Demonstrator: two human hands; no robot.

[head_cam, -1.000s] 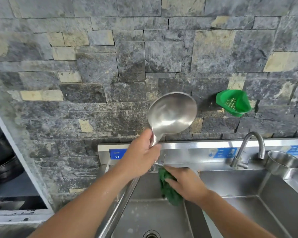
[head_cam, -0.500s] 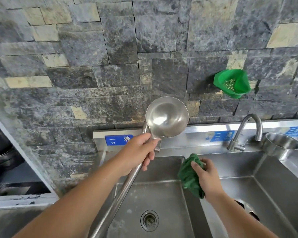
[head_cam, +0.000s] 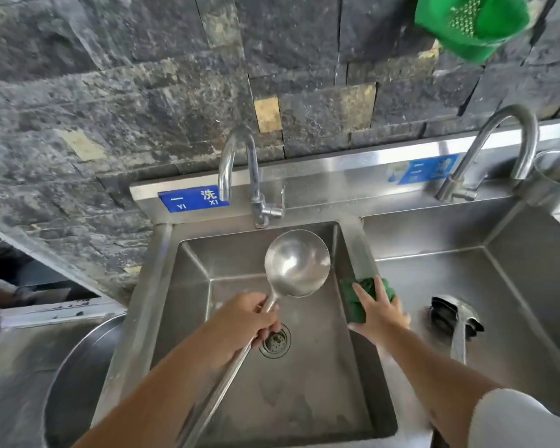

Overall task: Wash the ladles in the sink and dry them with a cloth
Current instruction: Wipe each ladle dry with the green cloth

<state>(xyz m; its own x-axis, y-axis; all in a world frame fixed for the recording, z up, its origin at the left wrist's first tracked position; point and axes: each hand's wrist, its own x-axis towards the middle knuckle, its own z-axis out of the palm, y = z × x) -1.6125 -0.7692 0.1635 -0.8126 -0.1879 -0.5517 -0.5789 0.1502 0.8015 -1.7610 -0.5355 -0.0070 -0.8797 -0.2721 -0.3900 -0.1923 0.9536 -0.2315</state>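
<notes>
We see the left hand (head_cam: 246,321) closed around the neck of a steel ladle (head_cam: 296,263), grip tight just below the bowl, long handle running down toward the bottom edge. The ladle bowl hangs above the left sink basin (head_cam: 304,399), concave side up, in front of the left faucet (head_cam: 240,176). The right hand (head_cam: 380,310) lies flat, fingers spread, pressing a green cloth (head_cam: 356,305) onto the divider between basins; not clenched. A second ladle (head_cam: 456,321) lies in the right basin (head_cam: 514,286), bowl facing away. The drain (head_cam: 275,342) shows beside the left hand. A green strainer (head_cam: 472,21) hangs on the stone wall (head_cam: 143,76).
</notes>
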